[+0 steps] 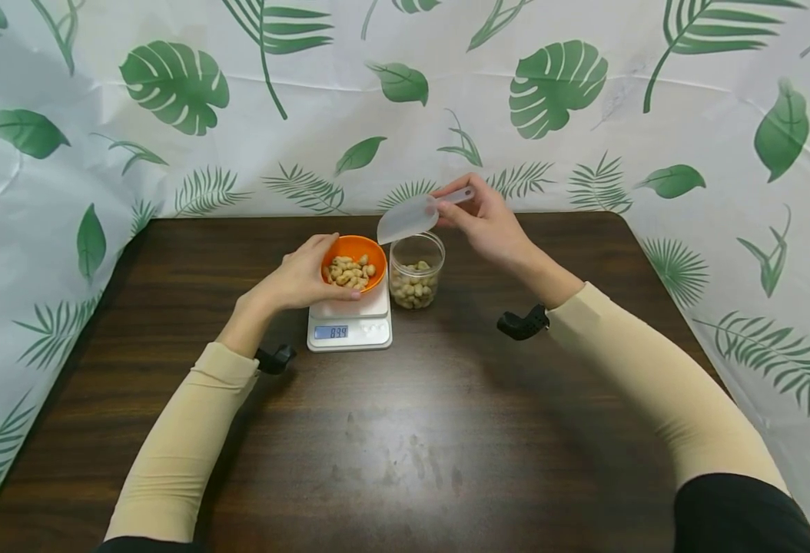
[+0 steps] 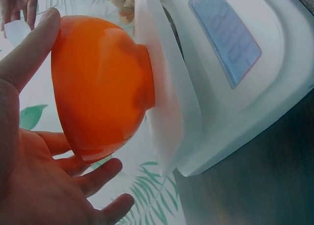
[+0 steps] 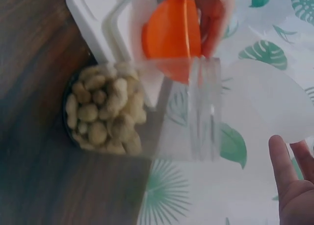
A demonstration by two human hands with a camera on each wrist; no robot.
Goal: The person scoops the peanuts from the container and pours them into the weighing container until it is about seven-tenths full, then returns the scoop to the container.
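My left hand (image 1: 297,278) holds an orange bowl (image 1: 353,244) by its rim, thumb on the near side and fingers at the far side. Shelled-looking lumps with tan husks, peanuts (image 1: 350,273), lie inside it. The bowl's foot (image 2: 147,78) rests on the platform of a white kitchen scale (image 1: 366,334), whose display shows digits. My right hand (image 1: 486,223) pinches the handle of a translucent white scoop (image 1: 408,220), held tilted above a clear jar (image 1: 417,247). More peanuts (image 3: 105,110) fill the lower part of the jar. No peanuts show in the scoop.
The jar stands right beside the scale on a dark wooden table (image 1: 405,445). Close behind the table's back edge hangs a white leaf-print sheet (image 1: 439,92). Wrist cameras (image 1: 522,322) hang below both forearms.
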